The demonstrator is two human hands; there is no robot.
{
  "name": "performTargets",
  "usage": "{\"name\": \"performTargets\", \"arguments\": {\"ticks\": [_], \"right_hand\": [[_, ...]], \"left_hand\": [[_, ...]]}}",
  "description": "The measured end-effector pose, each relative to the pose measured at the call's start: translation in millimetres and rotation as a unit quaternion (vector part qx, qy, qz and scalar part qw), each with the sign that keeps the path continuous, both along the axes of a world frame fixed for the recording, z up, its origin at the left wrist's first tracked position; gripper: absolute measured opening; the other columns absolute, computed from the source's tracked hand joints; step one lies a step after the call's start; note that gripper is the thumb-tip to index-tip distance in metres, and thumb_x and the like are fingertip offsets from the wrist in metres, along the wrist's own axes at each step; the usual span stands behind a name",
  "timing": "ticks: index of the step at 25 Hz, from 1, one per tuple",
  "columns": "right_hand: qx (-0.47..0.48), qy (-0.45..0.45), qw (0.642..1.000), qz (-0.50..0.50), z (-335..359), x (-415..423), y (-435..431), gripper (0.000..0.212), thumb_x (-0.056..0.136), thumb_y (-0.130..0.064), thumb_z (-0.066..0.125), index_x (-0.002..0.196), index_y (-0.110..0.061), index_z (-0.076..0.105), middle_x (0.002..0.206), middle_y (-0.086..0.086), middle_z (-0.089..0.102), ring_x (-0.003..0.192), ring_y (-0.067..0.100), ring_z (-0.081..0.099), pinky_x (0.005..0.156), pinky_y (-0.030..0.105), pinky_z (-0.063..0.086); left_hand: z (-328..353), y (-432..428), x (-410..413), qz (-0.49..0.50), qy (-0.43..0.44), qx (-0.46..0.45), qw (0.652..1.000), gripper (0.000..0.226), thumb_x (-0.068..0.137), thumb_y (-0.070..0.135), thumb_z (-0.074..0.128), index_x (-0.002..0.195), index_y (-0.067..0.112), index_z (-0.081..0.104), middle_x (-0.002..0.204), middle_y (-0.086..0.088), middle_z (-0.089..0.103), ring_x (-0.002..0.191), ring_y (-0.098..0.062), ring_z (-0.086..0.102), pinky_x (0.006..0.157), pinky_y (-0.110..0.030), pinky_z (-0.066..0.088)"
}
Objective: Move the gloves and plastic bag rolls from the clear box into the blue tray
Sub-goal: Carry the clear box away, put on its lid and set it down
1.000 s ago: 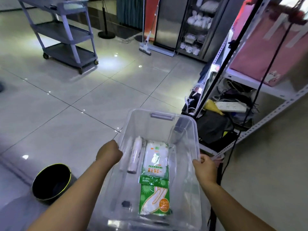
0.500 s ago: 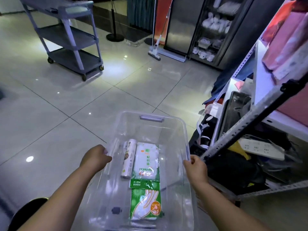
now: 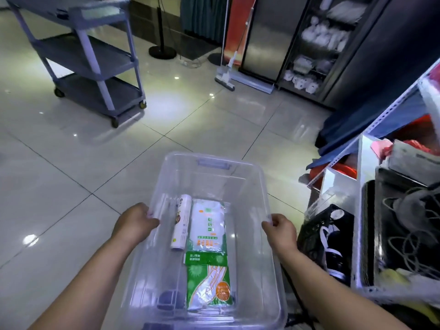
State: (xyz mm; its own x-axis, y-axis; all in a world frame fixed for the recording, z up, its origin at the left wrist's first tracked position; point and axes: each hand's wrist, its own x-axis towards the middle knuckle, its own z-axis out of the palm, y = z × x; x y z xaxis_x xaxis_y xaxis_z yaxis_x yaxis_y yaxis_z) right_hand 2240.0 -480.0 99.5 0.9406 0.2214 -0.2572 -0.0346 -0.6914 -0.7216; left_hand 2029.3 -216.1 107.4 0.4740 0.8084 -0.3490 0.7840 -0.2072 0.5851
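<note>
I carry a clear plastic box [image 3: 240, 179] above the tiled floor. My left hand [image 3: 133, 222] grips its left rim and my right hand [image 3: 281, 231] grips its right rim. On the box's bottom lie a white plastic bag roll [image 3: 181, 222], a second clear roll [image 3: 162, 206] at the left wall, a pale glove pack [image 3: 208, 225] and a green glove pack [image 3: 209, 282] nearer me. No blue tray is in view.
A grey three-shelf cart [image 3: 90, 58] stands on wheels at the far left. A metal rack [image 3: 392, 186] full of bags and cables crowds the right side. A mop [image 3: 226, 77] and a dark cabinet [image 3: 316, 46] stand at the back. Tiled floor [image 3: 71, 175] lies ahead.
The view has swung away from the rack toward the room; the black bin at the lower left has left the view. Both hands keep their grip on the box.
</note>
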Motion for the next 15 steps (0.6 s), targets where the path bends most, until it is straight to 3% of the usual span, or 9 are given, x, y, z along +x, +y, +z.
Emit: {"name": "performTargets", "arguments": {"ticks": [4, 9, 15], "right_hand": [[0.006, 0.020, 0.999, -0.048, 8, 38, 94, 0.018, 0.076, -0.009, 0.059, 0.089, 0.003, 0.062, 0.076, 0.024, 0.062, 0.060, 0.024, 0.047, 0.051, 0.026, 0.035], [0.018, 0.037, 0.994, -0.098, 9, 91, 150, 0.024, 0.077, -0.010, 0.061, 0.095, 0.005, 0.060, 0.085, 0.028, 0.064, 0.063, 0.028, 0.051, 0.059, 0.028, 0.037], [0.018, 0.045, 0.986, -0.161, -5, 206, 166, 0.014, 0.078, -0.013, 0.060, 0.091, -0.009, 0.065, 0.066, 0.000, 0.059, 0.061, 0.020, 0.053, 0.055, 0.024, 0.040]], "left_hand": [[6, 106, 54, -0.026, -0.002, 0.009, 1.000, 0.015, 0.072, 0.015, 0.067, 0.082, 0.011, 0.057, 0.078, 0.002, 0.057, 0.071, -0.025, 0.055, 0.056, -0.026, 0.035], [15, 181, 142, -0.055, -0.026, 0.025, 0.998, 0.016, 0.073, 0.010, 0.066, 0.081, 0.016, 0.054, 0.083, -0.002, 0.059, 0.074, -0.026, 0.055, 0.061, -0.027, 0.036], [5, 208, 289, -0.117, -0.020, 0.035, 0.992, 0.015, 0.074, 0.011, 0.066, 0.084, 0.014, 0.056, 0.083, -0.006, 0.061, 0.075, -0.027, 0.056, 0.065, -0.028, 0.037]]}}
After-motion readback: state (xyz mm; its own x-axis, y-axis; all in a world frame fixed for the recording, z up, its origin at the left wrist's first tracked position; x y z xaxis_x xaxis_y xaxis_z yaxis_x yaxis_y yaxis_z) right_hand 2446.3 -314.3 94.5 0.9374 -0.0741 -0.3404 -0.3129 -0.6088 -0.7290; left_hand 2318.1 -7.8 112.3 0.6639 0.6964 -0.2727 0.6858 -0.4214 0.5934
